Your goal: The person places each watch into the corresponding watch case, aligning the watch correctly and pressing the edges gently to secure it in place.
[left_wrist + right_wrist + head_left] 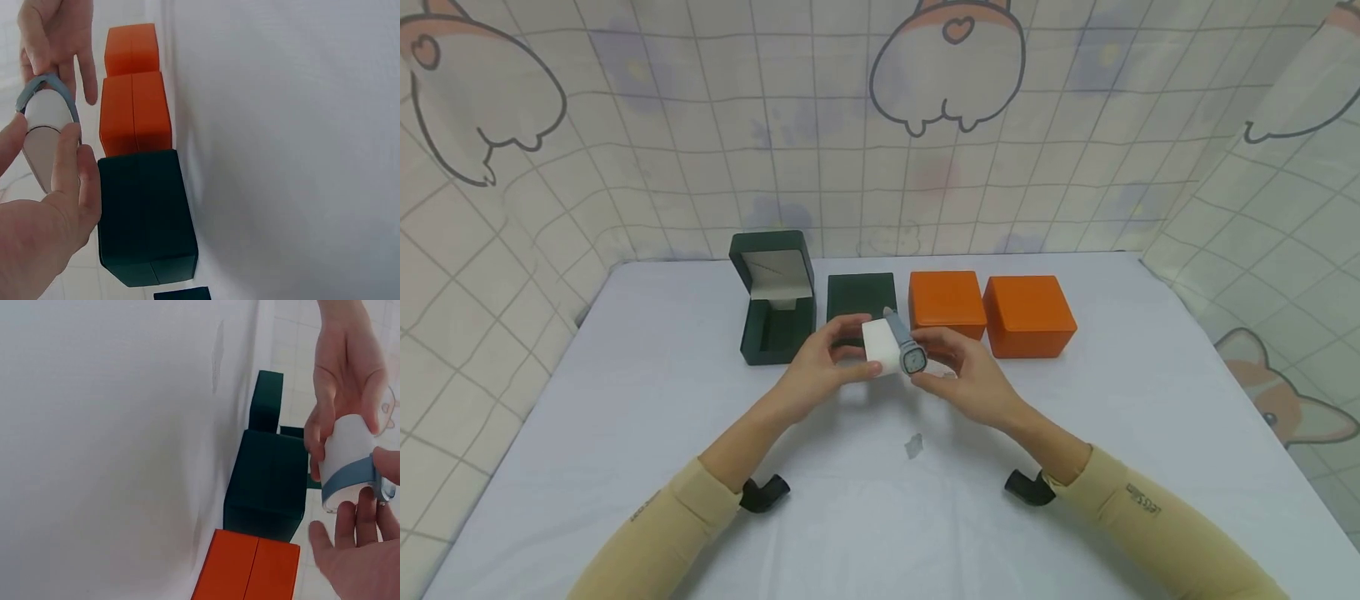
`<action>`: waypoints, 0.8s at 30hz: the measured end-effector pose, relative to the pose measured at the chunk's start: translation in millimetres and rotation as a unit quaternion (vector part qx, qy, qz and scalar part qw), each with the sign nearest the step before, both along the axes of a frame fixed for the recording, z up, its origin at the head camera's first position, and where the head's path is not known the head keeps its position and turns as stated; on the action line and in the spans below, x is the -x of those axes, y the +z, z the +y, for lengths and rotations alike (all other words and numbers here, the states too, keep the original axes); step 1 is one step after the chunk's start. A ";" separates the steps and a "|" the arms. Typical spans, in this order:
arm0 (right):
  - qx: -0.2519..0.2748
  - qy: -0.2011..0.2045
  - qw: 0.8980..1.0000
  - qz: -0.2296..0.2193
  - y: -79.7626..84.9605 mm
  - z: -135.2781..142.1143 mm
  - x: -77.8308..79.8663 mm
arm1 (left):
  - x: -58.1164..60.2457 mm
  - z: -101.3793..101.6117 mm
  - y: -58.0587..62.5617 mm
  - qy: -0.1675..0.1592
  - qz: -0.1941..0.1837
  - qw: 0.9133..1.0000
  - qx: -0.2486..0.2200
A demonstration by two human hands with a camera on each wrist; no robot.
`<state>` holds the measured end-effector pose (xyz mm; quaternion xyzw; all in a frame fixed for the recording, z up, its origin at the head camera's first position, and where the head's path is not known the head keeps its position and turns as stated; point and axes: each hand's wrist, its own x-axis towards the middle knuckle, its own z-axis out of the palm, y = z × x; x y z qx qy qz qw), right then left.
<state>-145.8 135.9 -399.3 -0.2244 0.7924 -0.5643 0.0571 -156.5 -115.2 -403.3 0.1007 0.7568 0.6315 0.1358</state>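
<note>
Over the middle of the table, my left hand (816, 371) grips a white watch pillow (878, 346) between thumb and fingers. A wristwatch (913, 359) with a grey-blue strap and squarish face sits at the pillow's right end. My right hand (976, 382) pinches the watch by its case. In the right wrist view the strap (349, 475) runs round the pillow close to its end. The left wrist view shows the strap (50, 80) looped about the pillow's tip. Just behind the hands stands a closed dark green box (861, 292).
An open green box (811, 333) stands at the back left, lid raised. Two closed orange boxes (946, 293) (1032, 300) stand at the back right. A small translucent scrap (913, 446) lies in front of the hands. Black wrist mounts (766, 493) show below the sleeves.
</note>
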 end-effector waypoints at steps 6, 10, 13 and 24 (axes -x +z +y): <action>0.003 0.003 1.000 0.001 0.0 0.9 0.8 | 0.6 -3.9 -0.1 -0.013 0.004 1.000 -0.011; 0.002 0.005 1.000 0.016 0.8 1.7 0.9 | 1.4 -5.2 0.8 -0.017 -0.003 1.000 -0.019; 0.008 0.012 1.000 0.026 0.9 2.8 1.0 | 1.4 -5.8 2.0 -0.024 -0.013 0.999 -0.028; 0.030 0.037 0.995 0.084 -1.7 3.6 2.6 | -0.4 -6.8 6.5 -0.035 -0.037 0.997 -0.056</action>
